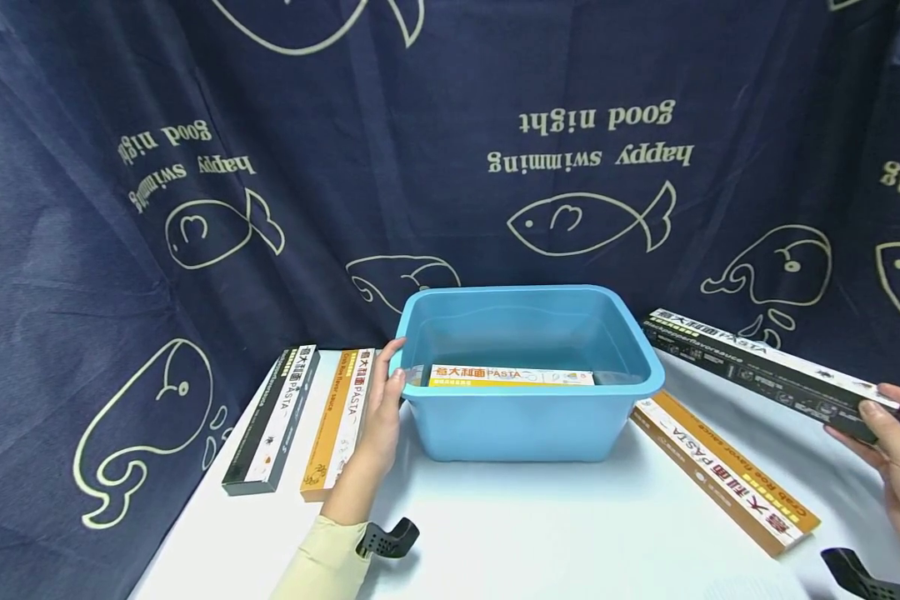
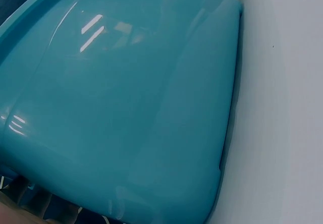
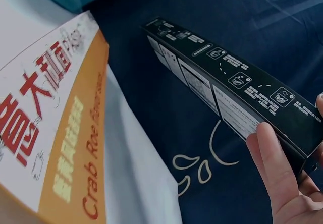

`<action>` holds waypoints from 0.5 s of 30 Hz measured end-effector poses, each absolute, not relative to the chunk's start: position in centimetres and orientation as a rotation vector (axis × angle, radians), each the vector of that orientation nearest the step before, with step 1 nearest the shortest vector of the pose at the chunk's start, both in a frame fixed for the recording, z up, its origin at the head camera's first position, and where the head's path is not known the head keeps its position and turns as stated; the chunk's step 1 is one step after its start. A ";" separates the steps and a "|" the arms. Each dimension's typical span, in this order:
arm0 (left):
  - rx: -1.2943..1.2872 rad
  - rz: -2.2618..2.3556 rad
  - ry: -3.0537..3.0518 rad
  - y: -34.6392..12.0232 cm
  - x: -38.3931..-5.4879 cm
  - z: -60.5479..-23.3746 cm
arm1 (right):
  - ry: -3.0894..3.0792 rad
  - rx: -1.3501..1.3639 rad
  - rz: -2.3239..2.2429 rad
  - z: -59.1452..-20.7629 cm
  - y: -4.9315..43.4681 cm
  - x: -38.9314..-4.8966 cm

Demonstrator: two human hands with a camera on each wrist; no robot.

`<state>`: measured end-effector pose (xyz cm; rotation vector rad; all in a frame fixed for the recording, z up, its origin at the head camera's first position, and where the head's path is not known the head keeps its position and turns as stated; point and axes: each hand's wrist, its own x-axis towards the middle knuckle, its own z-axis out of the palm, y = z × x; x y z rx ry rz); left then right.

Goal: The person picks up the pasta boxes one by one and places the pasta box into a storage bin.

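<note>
A blue plastic bin (image 1: 517, 425) stands mid-table, with an orange and white pasta box (image 1: 510, 377) lying inside it. My left hand (image 1: 381, 404) grips the bin's left rim; its wall (image 2: 131, 98) fills most of the left wrist view. At the right, my right hand (image 1: 896, 437) holds a black pasta box (image 1: 757, 371) by its near end, fingers on one side and thumb on the other. That black box (image 3: 237, 77) is raised and points away from the hand. Below it an orange crab roe pasta box (image 1: 723, 471) lies aslant beside the bin.
Left of the bin lie another black pasta box (image 1: 273, 421) and an orange one (image 1: 341, 421), side by side. A dark blue curtain (image 1: 450, 167) with fish drawings hangs behind the white table (image 1: 510, 533) and along its left side.
</note>
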<state>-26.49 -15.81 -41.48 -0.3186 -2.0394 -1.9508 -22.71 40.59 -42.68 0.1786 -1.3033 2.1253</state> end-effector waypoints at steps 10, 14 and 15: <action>-0.314 -1.948 -2.050 -15.8 -26.4 -41.5 | -1.307 0.177 2.085 -41.3 40.5 -23.0; -0.316 -1.941 -2.052 -15.8 -26.4 -41.5 | -1.325 0.188 2.086 -40.7 40.4 -22.9; -0.315 -1.940 -2.053 -15.8 -26.4 -41.5 | -1.327 0.193 2.087 -40.6 40.3 -22.9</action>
